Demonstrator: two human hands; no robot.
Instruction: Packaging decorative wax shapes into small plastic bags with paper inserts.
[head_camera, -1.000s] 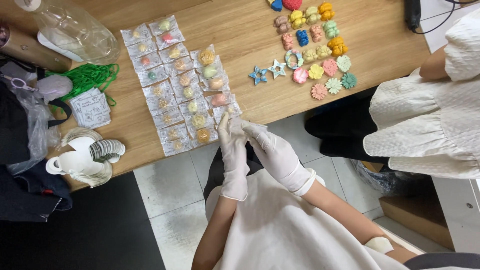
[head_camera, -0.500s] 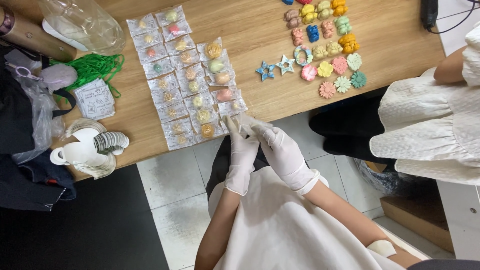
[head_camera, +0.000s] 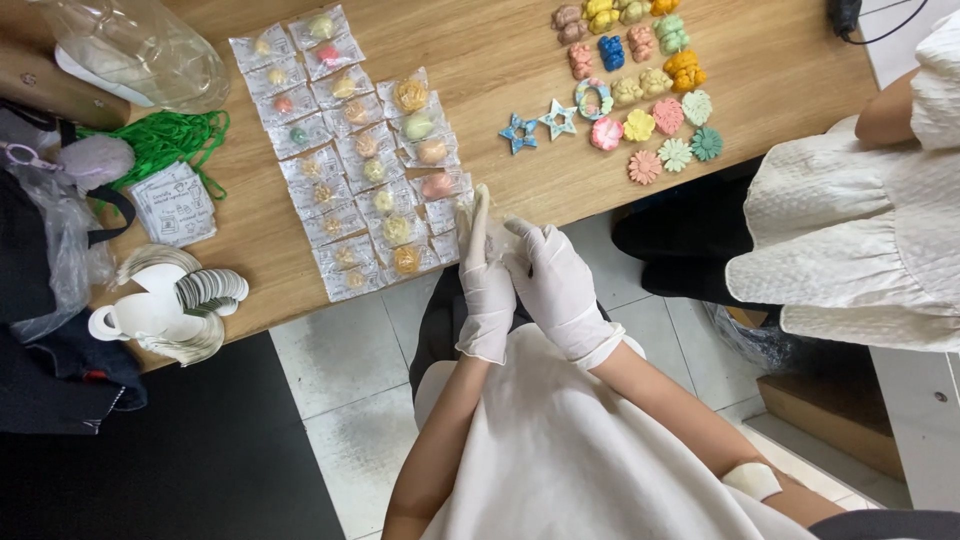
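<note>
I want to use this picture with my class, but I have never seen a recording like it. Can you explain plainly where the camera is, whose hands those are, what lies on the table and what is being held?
The camera sits on a person's head and looks straight down, so you see their own arms and white apron from above. Both hands wear white gloves: the left hand and the right hand meet at the edge of the wooden table, pinching a small clear packet between them. Beside them lie rows of similar sealed packets, each with a small coloured piece inside. Further right are unwrapped coloured shapes, flowers, stars and bears. On the left lie a green cord, a stack of white cards and a clear plastic bag. A second person in white sits at the right.
</note>
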